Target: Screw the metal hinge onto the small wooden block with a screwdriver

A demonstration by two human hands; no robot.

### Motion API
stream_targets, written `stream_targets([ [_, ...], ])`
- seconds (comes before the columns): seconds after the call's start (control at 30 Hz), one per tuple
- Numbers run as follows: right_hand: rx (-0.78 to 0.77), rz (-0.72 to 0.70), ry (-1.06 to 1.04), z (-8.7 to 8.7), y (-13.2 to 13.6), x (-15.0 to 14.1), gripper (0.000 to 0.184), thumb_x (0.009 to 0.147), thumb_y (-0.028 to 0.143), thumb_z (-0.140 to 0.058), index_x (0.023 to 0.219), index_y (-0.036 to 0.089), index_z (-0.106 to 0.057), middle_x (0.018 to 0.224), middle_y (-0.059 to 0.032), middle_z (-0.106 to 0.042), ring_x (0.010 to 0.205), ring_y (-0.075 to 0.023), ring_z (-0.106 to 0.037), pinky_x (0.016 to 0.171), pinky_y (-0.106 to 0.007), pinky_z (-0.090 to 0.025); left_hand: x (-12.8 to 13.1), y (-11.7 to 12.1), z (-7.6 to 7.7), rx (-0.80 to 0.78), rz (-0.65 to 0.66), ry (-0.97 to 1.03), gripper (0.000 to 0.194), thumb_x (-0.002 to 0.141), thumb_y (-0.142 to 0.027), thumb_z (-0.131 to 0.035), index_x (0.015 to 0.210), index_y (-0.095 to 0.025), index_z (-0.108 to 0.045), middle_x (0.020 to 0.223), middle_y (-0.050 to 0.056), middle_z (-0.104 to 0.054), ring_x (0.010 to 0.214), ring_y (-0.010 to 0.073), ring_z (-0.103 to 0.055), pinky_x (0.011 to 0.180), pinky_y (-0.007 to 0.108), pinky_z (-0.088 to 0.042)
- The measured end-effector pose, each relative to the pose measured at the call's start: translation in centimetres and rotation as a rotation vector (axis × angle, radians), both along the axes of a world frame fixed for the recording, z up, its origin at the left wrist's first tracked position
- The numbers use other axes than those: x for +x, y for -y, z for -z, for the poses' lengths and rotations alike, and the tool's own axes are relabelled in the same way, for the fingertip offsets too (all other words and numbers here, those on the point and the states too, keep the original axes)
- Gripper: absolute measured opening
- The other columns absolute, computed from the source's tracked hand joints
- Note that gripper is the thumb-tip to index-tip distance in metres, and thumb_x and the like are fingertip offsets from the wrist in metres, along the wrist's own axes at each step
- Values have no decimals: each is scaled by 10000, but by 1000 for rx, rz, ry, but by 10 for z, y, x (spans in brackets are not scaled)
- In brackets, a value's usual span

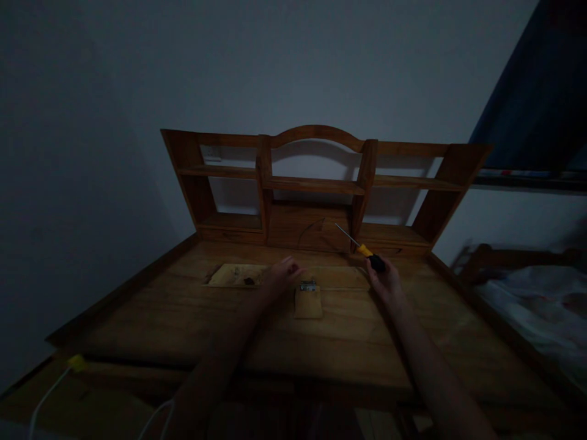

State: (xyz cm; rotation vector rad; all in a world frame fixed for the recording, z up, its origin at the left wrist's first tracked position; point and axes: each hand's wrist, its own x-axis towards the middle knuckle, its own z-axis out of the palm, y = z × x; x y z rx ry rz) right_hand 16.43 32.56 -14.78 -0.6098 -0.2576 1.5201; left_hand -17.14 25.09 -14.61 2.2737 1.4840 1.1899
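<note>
I count two hands on my feed, one left hand [282,271] and one right hand [387,280]. I make it one screwdriver [365,250], one metal hinge [307,285], one small wooden piece [308,304] and one tabletop [348,342]. I see two stretches of pale board [339,277], though I cannot tell whether they are one length, since the left hand hides the middle. On the one shelf unit [316,211] I tally four uprights [264,159], three mid-height shelves [314,184], two straight top rails [228,140] and one arched rail [316,131]. I also get one yellow connector [77,363], two visible runs of white cord [48,394] and one dark curtain [518,104].
</note>
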Motion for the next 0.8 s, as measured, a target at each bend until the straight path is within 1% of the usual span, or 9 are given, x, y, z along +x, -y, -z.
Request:
stream_targets([
  [0.1,-11,6,-5,-2,2,-1,64,848,119,-562,884,153,-602,805,-42,-700,724,-152,-706,645,-220,-628,-2,1,-2,-6,-16,46,252,944,-433,-545,884,-193,-593,869,13,-625,794,154,-586,719,263,-438],
  [0.23,-30,19,-17,-5,4,-2,101,885,118,-506,897,141,-604,816,-52,-703,750,-146,-706,684,-211,-623,-2,5,-5,-115,-25,102,249,956,-448,-504,933,-210,-571,841,3,-657,758,155,-613,681,258,-439],
  [0.33,-40,17,-20,-7,5,-3,126,905,121,-478,903,136,-603,807,-55,-700,744,-146,-705,682,-209,-623,0,7,-8,-154,1,126,226,971,-415,-462,953,-217,-570,820,-5,-663,750,148,-626,694,252,-448],
  [0.43,-37,4,-24,-7,5,-3,136,911,126,-469,909,136,-604,811,-56,-700,748,-146,-705,681,-207,-623,1,6,-9,-168,-17,127,214,972,-375,-441,998,-219,-586,823,-2,-665,761,147,-629,701,243,-455],
  [0.53,-34,-15,-29,-6,4,-2,134,913,133,-472,922,134,-605,833,-63,-703,763,-147,-706,680,-205,-623,0,3,-6,-194,-42,115,242,972,-367,-435,1085,-222,-592,865,12,-677,785,156,-637,707,245,-465],
  [0.67,-29,-22,-36,-4,2,0,122,903,132,-481,917,138,-603,826,-60,-702,764,-146,-704,683,-213,-624,-1,1,2,-130,-12,123,285,978,-368,-426,1167,-223,-582,964,29,-688,862,170,-652,767,266,-487],
  [0.8,-7,-27,-40,-2,0,0,100,885,130,-508,906,147,-604,823,-49,-701,756,-141,-701,683,-211,-622,-4,-6,8,-88,-8,209,337,974,-408,-414,1193,-209,-575,943,46,-677,869,181,-655,765,281,-504],
])
